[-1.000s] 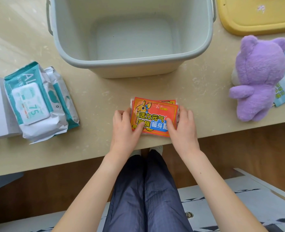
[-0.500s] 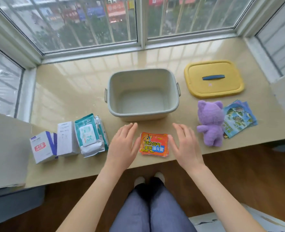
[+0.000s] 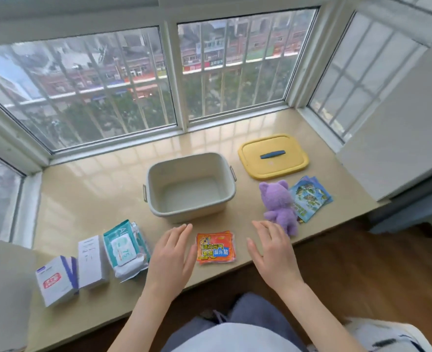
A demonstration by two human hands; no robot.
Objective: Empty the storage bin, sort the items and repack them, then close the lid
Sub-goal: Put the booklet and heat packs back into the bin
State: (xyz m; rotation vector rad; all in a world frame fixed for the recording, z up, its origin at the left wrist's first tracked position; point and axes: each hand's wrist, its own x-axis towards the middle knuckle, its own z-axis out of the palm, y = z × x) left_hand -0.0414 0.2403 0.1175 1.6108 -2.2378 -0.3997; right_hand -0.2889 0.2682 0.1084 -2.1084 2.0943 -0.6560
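Bin (image 3: 159, 189): grey, open and empty, near the middle of the window ledge (image 3: 87, 194); long axis runs left to right, parallel to the ledge's front edge, open top facing up; a handle on each short end.
Lid (image 3: 273, 161): yellow, flat on the ledge beside the bin's right end, toward the back right corner; its dark handle lies left to right.
Orange packets (image 3: 215, 247): small stack at the front edge, in front of the bin; printed face up, text reading left to right.
Left hand (image 3: 171, 260): flat, fingers loose and spread, holding nothing; just left of the orange packets, whether it touches them cannot be told.
Right hand (image 3: 273, 252): flat, fingers loose, holding nothing; apart from the packets on their right.
Purple plush toy (image 3: 279, 207): lying right of the bin, head toward the lid, feet toward the front edge.
Picture cards (image 3: 311, 199): fanned pile touching the toy's right side.
Wipes pack (image 3: 124, 247): left of the left hand, long axis front to back.
White boxes (image 3: 93, 261): two, in a row left of the wipes, toward the front left corner.
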